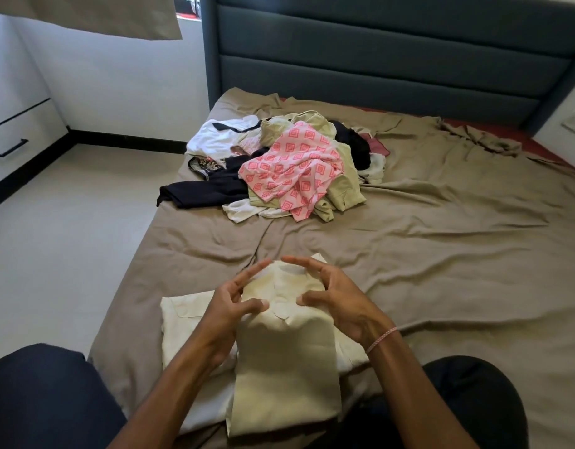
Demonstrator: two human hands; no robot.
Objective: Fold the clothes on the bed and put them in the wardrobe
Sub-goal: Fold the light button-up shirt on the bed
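1. Hands: left hand [231, 309] and right hand [334, 296] are both spread wide over the top end of a folded cream garment [286, 367]. The fingers are loosely arched and not gripping anything, and the thumbs are down at the cloth.
2. That cream garment is a long narrow fold at the near edge of the bed [441, 254], lying on top of another pale garment [185, 319] that's spread flat under it.
3. The rest of the clothes sit in an unfolded pile [279, 163] further up the tan sheet, well apart from the hands. There's a pink patterned piece [292, 170] on top, a black one [201, 192] trailing toward the left edge and a white one [214, 137] at the back.
4. Drawers [17, 137] over on the left are closed, so I can't tell what's in them.
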